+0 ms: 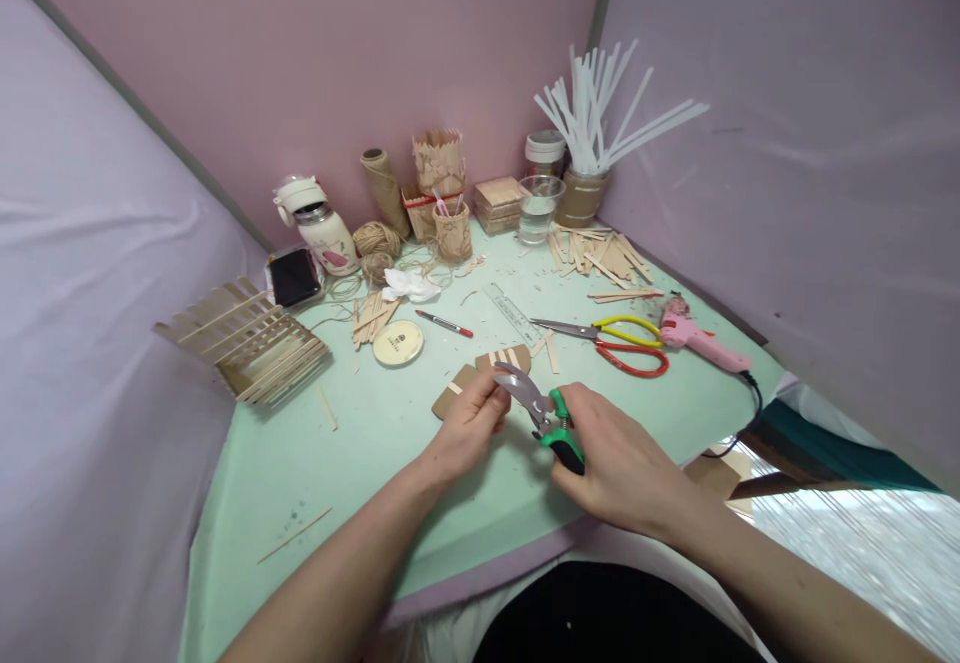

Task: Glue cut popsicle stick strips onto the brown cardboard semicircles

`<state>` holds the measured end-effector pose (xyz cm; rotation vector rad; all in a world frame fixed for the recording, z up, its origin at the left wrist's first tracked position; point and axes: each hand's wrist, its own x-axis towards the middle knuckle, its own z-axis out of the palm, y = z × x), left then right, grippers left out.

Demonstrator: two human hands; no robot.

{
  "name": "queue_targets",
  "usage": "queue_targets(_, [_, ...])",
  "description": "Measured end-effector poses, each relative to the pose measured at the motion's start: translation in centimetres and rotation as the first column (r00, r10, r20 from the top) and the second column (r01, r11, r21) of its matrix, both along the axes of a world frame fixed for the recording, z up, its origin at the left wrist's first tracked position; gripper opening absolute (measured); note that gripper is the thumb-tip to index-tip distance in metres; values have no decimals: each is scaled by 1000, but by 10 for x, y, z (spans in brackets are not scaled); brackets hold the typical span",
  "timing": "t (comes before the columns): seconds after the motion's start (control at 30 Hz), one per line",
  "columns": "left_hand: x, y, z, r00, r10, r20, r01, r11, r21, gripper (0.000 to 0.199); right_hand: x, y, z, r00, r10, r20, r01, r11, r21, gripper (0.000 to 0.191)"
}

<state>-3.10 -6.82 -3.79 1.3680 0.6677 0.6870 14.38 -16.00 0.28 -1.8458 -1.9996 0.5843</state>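
Observation:
My right hand point(611, 453) is wrapped round the green and black handles of a pair of pruning shears point(529, 398). Their blades stand apart and point left, towards my left hand point(472, 418). The fingers of that hand are pinched together right by the blades; whatever is between them is too small or hidden to name. Just beyond my left hand lie a brown cardboard piece point(448, 401) with a pale strip on it and another cardboard piece point(517, 355) with several pale strips. Short cut wooden strips point(553, 353) lie to the right of them.
Large scissors point(630, 338) and a pink glue gun point(705, 343) lie at the right. A ruler point(512, 313), a marker point(444, 323) and a round lid point(398, 343) are ahead. A stick-built rack point(247, 343) stands left. Loose craft sticks point(604, 255) and a water cup point(538, 215) are behind.

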Motion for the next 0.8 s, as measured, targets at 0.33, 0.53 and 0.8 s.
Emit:
queue_targets(0.33, [-1,1,0,1000,-10,-1,10,1000,4,34,0,-1,2,1000,3,-12,-3,1000,-15,22])
queue_targets(0.53, [-1,1,-1,1000,-28,4,28,1000,13,34,0,-3,3,1000,9,-12,-10,999,-51,22])
queue_targets(0.8, [-1,2,0,1000,-23,-16,23,1000,-8,37,0,-4,2,1000,1,-26,-3,999,-39,22])
